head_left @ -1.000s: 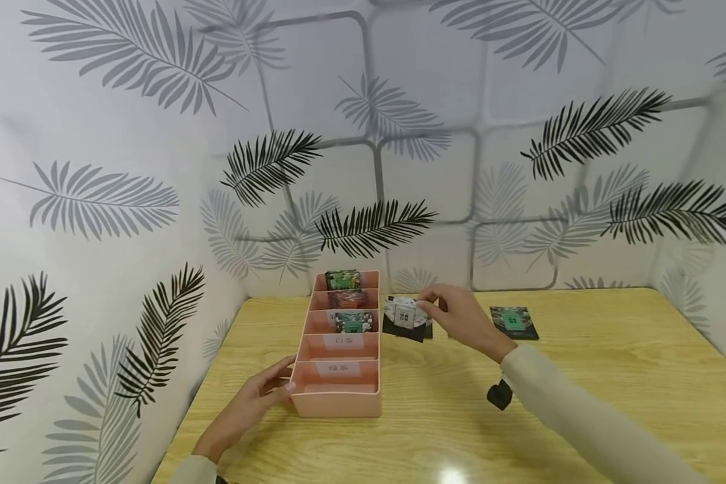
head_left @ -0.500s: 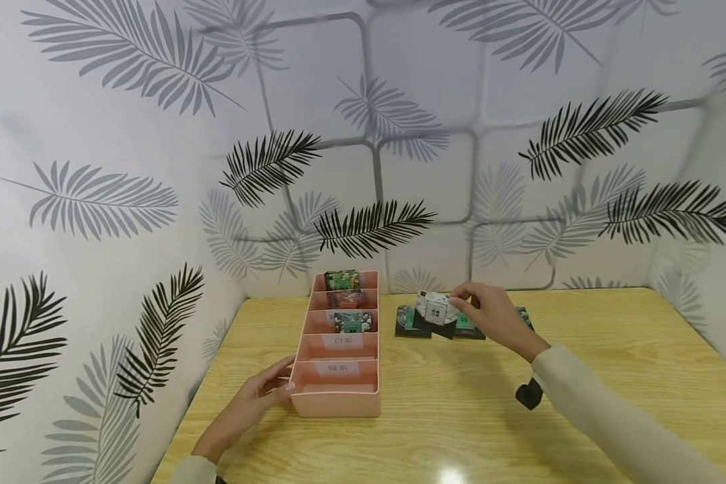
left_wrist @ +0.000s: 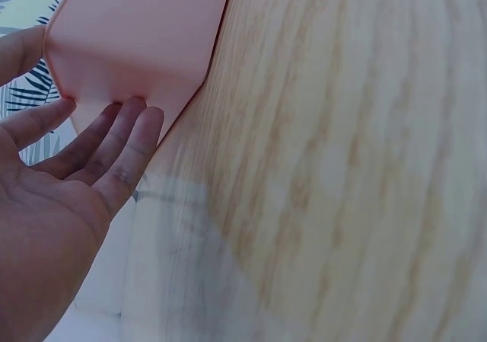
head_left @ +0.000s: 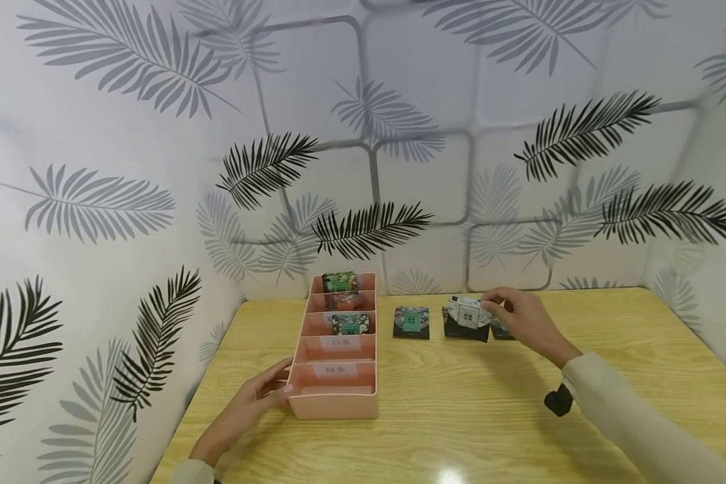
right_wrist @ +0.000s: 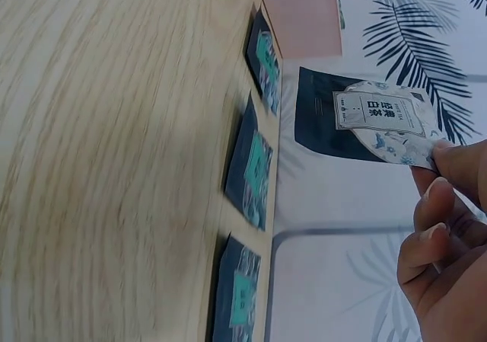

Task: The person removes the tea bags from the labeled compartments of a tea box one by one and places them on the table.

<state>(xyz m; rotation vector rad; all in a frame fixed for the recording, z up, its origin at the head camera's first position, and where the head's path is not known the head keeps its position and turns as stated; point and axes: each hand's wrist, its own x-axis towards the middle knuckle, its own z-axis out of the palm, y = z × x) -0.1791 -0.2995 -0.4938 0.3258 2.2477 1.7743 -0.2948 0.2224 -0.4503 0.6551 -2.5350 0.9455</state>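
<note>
My right hand (head_left: pixel 526 326) pinches a white-and-black tea sachet (head_left: pixel 468 314) by its edge between thumb and index finger. In the right wrist view the sachet (right_wrist: pixel 373 119) is held above the table, its printed label showing. My left hand (head_left: pixel 249 405) rests on the near left corner of a pink divided box (head_left: pixel 336 407). Its fairly straight fingertips (left_wrist: pixel 151 121) touch the box's wall, with the thumb at the corner. Three dark sachets with green labels lie in a row: a left one (head_left: pixel 411 324), a middle one (right_wrist: pixel 256 167) partly behind the held sachet, and a right one (right_wrist: pixel 240 296).
In the box's far compartments lie a green-yellow sachet (head_left: pixel 341 282), a red one (head_left: pixel 345 301) and a dark green-labelled one (head_left: pixel 351 325). The two nearest compartments show paper labels (head_left: pixel 336 370). A leaf-patterned wall (head_left: pixel 423 249) stands behind the wooden table (head_left: pixel 435 410).
My right hand has carried the white sachet rightward, away from the box and past the leftmost green-labelled sachet, which now shows fully. The left hand stays at the box's corner.
</note>
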